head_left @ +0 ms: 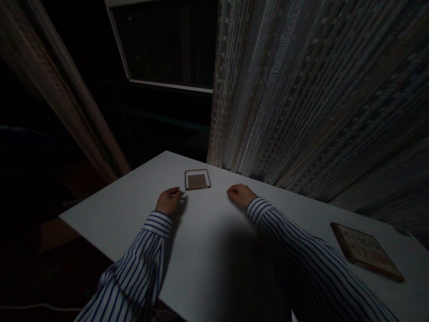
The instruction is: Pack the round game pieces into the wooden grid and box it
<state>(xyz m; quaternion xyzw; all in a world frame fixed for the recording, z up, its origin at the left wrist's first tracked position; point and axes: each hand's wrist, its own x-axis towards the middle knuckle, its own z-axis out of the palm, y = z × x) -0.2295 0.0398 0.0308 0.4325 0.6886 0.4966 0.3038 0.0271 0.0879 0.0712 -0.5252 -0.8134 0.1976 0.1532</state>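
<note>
Both my arms, in blue-and-white striped sleeves, reach across a white table (208,241). My left hand (168,200) rests on the tabletop with its fingers curled, just left of a small square brown-framed tile (197,179). My right hand (240,194) lies on the table to the right of that tile, fingers curled under like a loose fist. Neither hand touches the tile. The room is dim and I cannot make out anything inside either hand.
A flat wooden-framed board (366,251) with a pale printed face lies near the table's right edge. A woven curtain (301,89) hangs close behind the table. A dark window (161,44) is at the back, another curtain (63,94) at left.
</note>
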